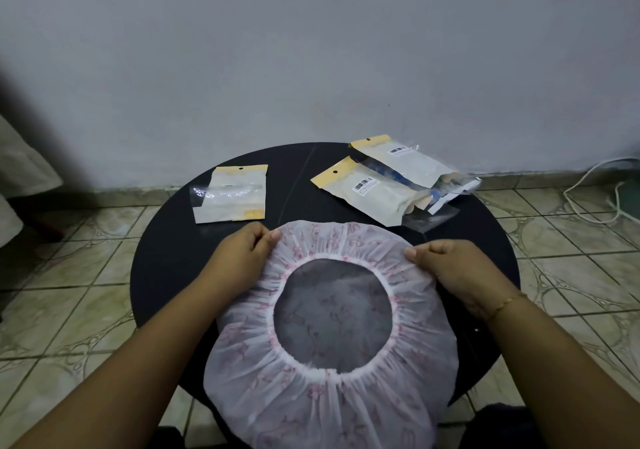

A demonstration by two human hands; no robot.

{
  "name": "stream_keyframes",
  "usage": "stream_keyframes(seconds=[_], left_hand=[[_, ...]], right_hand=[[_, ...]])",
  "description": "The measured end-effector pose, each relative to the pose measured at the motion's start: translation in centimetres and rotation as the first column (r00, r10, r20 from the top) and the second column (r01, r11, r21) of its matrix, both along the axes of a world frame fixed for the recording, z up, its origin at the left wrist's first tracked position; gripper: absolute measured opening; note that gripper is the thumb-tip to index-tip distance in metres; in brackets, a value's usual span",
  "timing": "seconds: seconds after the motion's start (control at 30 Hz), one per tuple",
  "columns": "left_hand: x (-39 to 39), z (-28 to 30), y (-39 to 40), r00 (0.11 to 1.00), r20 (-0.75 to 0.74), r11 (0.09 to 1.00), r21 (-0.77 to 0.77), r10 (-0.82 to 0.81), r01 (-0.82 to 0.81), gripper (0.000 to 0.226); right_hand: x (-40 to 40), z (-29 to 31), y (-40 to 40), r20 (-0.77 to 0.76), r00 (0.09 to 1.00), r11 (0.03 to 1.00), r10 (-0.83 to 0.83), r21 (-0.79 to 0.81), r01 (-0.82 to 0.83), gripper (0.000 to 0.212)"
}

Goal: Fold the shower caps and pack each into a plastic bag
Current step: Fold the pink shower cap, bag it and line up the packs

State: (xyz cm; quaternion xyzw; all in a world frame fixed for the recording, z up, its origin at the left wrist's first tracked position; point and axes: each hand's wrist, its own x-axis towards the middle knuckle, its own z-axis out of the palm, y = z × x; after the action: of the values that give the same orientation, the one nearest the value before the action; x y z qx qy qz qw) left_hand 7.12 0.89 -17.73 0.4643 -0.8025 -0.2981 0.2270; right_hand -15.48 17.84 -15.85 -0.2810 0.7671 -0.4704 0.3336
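A shower cap [329, 313], white with a faint pink print, lies spread flat and opening-up on a round black table [162, 268], its gathered elastic ring facing the viewer. The left hand [239, 254] pinches the far-left edge of the cap between thumb and curled fingers; the right hand [446, 261] pinches the far-right edge likewise. The film appears thin, very light and limp, probably slippery, so it should crease readily yet spring back at the elastic. The outer rim, where both hands hold it, seems the surest place to grip for a fold toward the body. Just beyond the left hand lies a flat plastic bag [230, 194] with a yellow header, apparently empty. Beyond the right hand rest two filled packets [391, 185], overlapping, with a loose clear film [431, 218] beside them, nearly touching the cap's far edge. Nothing lies on the cap; the near part overhangs the table edge.
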Motion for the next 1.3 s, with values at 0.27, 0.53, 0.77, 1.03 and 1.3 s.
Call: stream_keyframes(seconds=[0.27,0.53,0.77,1.03,1.3], left_hand=[[2.0,-0.5,0.4,0.991,-0.032,0.992,-0.003,0.127,-0.127,0.019],[3.0,0.6,1.2,0.996,-0.086,0.989,0.146,-0.009,0.022,0.026],[1.9,1.7,0.8,0.983,-0.151,0.981,0.174,0.109,-0.082,0.049],[0.3,1.7,1.2,0.976,-0.197,0.906,0.389,-0.096,0.168,0.033],[0.3,1.1,0.5,0.965,-0.262,0.911,0.397,0.000,0.108,0.029]], right_hand=[[-0.1,0.4,1.6,-0.007,0.989,0.979,0.150,0.144,-0.147,0.027],[1.3,-0.3,0.9,0.082,0.996,0.994,0.019,-0.106,-0.010,0.024],[1.5,0.1,0.1,0.178,0.966,0.978,0.185,-0.134,-0.163,0.022],[1.7,-0.3,-0.4,0.174,0.970,0.973,0.172,-0.185,-0.139,0.029],[0.9,-0.4,-0.5,0.144,0.989,0.988,0.008,-0.153,0.015,0.024]])
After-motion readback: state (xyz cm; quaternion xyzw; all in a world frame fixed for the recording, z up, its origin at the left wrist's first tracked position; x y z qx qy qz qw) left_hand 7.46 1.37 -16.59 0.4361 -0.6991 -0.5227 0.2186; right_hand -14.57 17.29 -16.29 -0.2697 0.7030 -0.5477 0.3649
